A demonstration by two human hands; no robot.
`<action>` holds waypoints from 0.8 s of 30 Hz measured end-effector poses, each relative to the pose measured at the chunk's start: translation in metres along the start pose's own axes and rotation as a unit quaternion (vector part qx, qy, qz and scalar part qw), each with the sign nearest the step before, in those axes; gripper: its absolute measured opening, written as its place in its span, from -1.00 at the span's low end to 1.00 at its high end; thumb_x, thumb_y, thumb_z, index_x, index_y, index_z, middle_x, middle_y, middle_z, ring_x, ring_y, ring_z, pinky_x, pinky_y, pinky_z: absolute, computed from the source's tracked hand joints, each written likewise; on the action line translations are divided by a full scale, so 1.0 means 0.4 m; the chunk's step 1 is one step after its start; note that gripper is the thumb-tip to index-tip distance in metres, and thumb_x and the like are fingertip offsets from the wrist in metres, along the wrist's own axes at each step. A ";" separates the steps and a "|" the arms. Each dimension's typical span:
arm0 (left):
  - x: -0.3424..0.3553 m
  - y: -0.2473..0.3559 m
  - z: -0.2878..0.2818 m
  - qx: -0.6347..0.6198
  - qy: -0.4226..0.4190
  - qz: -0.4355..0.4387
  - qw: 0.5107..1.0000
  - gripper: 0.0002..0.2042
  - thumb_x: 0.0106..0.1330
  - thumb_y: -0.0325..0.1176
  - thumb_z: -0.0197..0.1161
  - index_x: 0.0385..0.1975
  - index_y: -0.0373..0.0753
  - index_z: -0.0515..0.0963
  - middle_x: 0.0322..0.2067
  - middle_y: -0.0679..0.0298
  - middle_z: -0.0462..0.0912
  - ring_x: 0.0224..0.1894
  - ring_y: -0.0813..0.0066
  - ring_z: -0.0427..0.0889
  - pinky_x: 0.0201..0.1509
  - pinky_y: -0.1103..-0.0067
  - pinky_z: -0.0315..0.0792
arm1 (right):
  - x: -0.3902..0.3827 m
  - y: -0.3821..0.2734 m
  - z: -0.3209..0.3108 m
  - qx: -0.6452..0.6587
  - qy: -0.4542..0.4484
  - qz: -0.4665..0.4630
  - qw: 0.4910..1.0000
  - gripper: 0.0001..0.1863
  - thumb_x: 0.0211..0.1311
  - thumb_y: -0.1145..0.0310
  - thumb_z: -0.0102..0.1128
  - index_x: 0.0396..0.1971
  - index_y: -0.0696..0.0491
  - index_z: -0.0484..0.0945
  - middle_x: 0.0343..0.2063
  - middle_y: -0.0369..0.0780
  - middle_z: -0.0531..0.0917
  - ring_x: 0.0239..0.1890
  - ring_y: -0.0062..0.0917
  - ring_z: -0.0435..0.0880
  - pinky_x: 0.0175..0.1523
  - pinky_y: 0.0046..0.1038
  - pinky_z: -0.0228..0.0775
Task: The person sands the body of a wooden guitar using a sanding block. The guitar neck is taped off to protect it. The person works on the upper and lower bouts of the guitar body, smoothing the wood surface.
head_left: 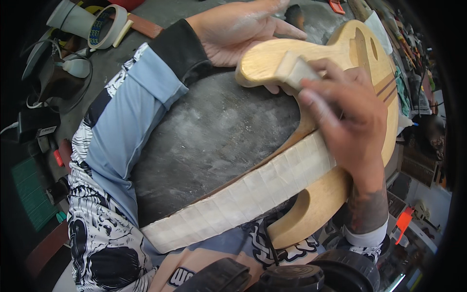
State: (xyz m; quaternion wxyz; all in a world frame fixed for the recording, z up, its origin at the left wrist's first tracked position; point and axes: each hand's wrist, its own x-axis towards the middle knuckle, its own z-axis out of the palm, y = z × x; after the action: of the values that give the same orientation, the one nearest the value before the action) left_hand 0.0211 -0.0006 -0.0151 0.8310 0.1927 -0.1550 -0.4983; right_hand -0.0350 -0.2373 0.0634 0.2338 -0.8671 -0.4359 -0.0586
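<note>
Unfinished pale wooden guitar body (340, 194), horn cupped from beneath by left hand (238, 31); right hand (348, 117) fingers clenched around small pale sanding block (294, 69), pressed against horn.

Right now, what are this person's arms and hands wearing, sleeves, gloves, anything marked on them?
Both hands are bare, no gloves. The left hand is dusted with pale powder; its arm wears a light blue sleeve with a black-and-white graphic print and a dark ribbed cuff. The right hand leads to a forearm with a dark tattoo, above a pushed-up white sleeve edge.
</note>
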 end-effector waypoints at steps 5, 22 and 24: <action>0.010 0.006 -0.003 -0.030 0.010 0.016 0.999 -0.07 0.44 0.33 -0.24 0.43 -0.50 -0.09 0.25 -0.12 0.42 0.15 0.18 0.61 0.13 0.37 0.60 | -0.015 0.126 -0.008 0.066 0.115 0.123 0.984 -0.83 0.13 0.46 0.43 -0.24 0.06 0.78 -0.28 -0.19 0.76 -0.22 -0.49 0.64 -0.11 -0.47 0.48; -0.028 -0.015 0.019 0.257 0.091 0.088 0.958 -0.17 0.55 0.17 -0.32 0.32 -0.71 0.03 0.09 -0.25 0.46 0.06 0.36 0.67 -0.03 0.65 0.71 | -0.015 0.099 -0.014 0.043 0.033 0.097 0.994 -0.79 0.09 0.56 0.40 -0.22 0.11 0.75 -0.11 -0.15 0.74 -0.16 -0.48 0.60 -0.03 -0.51 0.43; -0.011 -0.016 0.027 0.236 0.101 0.079 0.963 -0.18 0.55 0.16 -0.32 0.32 -0.69 0.07 0.09 -0.23 0.47 0.04 0.39 0.68 -0.02 0.66 0.70 | -0.051 0.183 -0.041 0.052 0.102 0.190 0.975 -0.79 0.09 0.56 0.40 -0.22 0.11 0.75 -0.11 -0.16 0.74 -0.17 -0.49 0.60 -0.02 -0.50 0.43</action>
State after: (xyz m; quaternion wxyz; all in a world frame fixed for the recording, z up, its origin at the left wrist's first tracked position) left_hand 0.0092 -0.0014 -0.0089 0.8099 0.4200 -0.1983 -0.3583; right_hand 0.0115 -0.2969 0.0457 0.3288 -0.9103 -0.2390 -0.0787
